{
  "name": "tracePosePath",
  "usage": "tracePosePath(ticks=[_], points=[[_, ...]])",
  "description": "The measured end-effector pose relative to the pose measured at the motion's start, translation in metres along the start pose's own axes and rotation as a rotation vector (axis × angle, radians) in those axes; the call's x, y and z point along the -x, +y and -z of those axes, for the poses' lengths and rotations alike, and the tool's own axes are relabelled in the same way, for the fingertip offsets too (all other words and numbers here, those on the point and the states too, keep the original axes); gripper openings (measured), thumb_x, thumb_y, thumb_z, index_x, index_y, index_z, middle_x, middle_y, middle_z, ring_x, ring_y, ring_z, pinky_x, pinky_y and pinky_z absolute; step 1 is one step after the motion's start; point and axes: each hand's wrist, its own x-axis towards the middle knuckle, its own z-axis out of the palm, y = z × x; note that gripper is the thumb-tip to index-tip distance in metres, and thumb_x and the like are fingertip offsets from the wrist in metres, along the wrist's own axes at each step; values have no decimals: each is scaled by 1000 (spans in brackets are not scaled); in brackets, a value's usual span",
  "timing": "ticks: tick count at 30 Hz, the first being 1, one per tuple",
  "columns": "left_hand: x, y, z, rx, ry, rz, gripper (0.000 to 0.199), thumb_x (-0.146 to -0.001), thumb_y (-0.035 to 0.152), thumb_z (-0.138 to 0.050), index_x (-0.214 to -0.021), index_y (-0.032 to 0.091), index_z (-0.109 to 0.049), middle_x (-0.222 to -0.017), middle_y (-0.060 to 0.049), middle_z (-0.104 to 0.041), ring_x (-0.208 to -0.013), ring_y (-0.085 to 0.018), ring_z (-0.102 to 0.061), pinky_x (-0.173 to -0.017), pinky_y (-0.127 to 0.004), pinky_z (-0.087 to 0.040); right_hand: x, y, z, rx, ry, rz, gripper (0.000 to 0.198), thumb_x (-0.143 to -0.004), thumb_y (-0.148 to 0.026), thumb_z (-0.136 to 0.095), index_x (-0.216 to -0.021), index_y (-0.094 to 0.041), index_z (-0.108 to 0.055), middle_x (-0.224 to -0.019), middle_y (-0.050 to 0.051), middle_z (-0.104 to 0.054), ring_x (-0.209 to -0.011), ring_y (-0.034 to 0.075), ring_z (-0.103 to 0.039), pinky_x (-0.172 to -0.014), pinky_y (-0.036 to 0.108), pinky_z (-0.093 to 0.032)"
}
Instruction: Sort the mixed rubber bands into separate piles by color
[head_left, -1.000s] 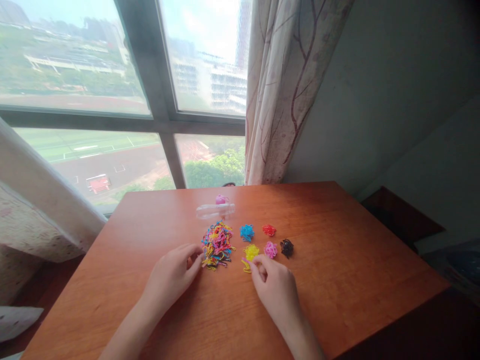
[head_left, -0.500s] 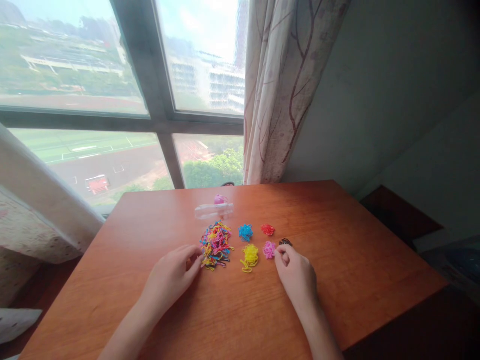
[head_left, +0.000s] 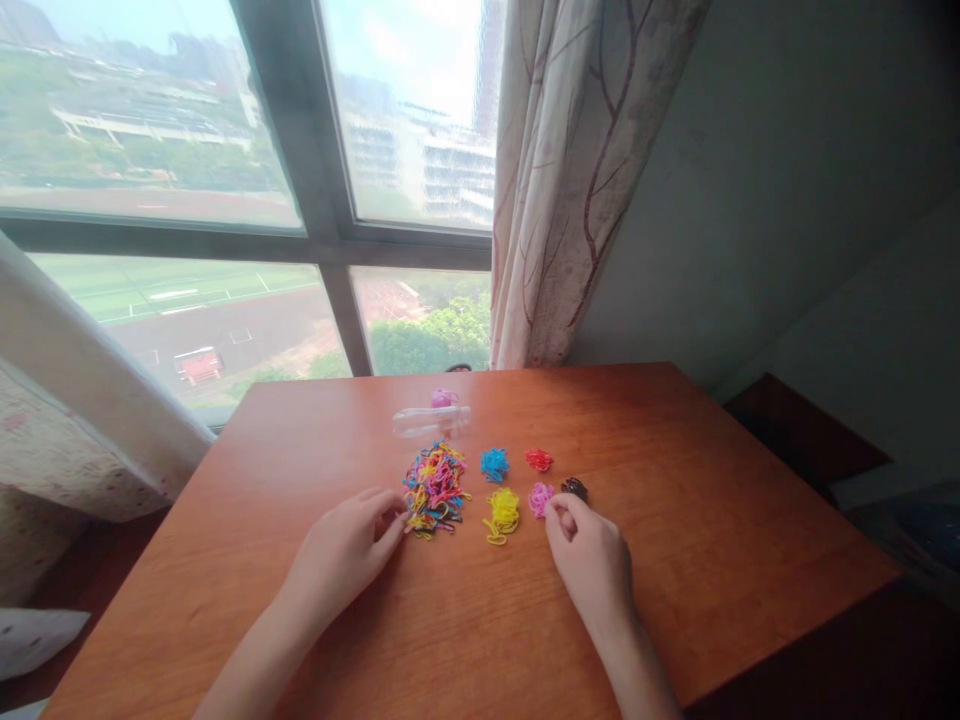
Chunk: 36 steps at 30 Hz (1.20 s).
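Small coloured rubber bands lie in piles on the table. My left hand (head_left: pixel 358 540) rests at the left edge of the mixed pile (head_left: pixel 436 485), its thumb and fingertips brought together; whether a band is between them is too small to see. At the near right side of the pink rubber bands (head_left: pixel 540 498) is my right hand (head_left: pixel 592 550), thumb and forefinger pinched and the other fingers curled. What it holds, if anything, I cannot make out. Yellow rubber bands (head_left: pixel 504 510) lie left of it, and black rubber bands (head_left: pixel 575 488) just beyond its knuckles.
Blue rubber bands (head_left: pixel 494 464) and red rubber bands (head_left: pixel 538 459) form two piles farther back. Behind the mixed pile lies a clear plastic container (head_left: pixel 429 421), with a pink object (head_left: pixel 442 398) by it. The wooden table (head_left: pixel 450 630) stands against a window with curtains (head_left: pixel 555 200).
My right hand has shifted slightly left, and more of the black pile shows. My left hand stays at the mixed pile. The whole view has moved a little.
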Motion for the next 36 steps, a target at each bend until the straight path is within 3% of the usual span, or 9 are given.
tracePosePath(ticks=[8, 16, 36], points=[[3, -1, 3, -8, -8, -18, 17, -86, 27, -49, -89, 25, -66, -88, 0, -68, -79, -17, -62, -67, -24, -41, 20, -29, -14, -107, -53, 174, 22, -93, -25, -48, -78, -22, -64, -58, -3, -59, -50, 12, -50, -55, 26, -24], [3, -1, 3, -24, -48, -59, 17, -86, 23, -47, -83, 23, -63, -88, -2, -66, -80, -17, -60, -68, -24, -40, 39, -51, -29, -145, -168, 229, 19, -90, -19, -49, -77, -23, -61, -62, -3, -59, -53, 12, -51, -56, 28, -21], [2, 6, -2, 97, 61, -102, 16, -85, 20, -43, -81, 20, -59, -67, 4, -60, -56, -11, -51, -57, -20, -37, 52, -53, -33, -101, -208, 307, 17, -87, -14, -51, -73, -22, -56, -64, -4, -62, -57, 11, -56, -56, 25, -24]])
